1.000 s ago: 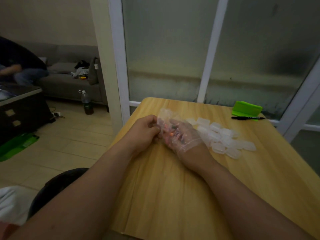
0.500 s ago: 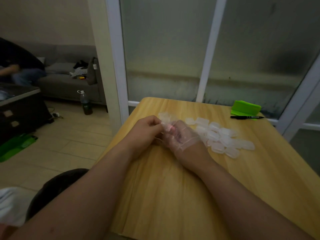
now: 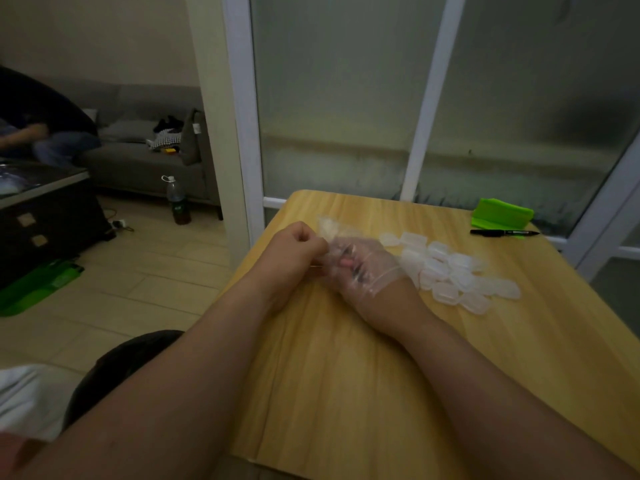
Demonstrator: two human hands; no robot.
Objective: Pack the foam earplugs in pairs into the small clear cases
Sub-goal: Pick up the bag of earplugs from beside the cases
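My left hand (image 3: 294,254), fingers curled, pinches the thin clear glove (image 3: 329,227) at frame centre, over my right hand (image 3: 367,268), whose fingers the film hides. Too hard a tug could tear it. My right wrist could also scatter the clear cases (image 3: 450,271) heaped just right of centre; no earplugs show.

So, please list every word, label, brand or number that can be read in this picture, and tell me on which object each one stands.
No text can be read with certainty.
Black marker: pale print along the barrel, too blurred to read.
Bottle on the floor: green label, too small to read.
Clear cases: no print visible.
Green folded item: no print visible.
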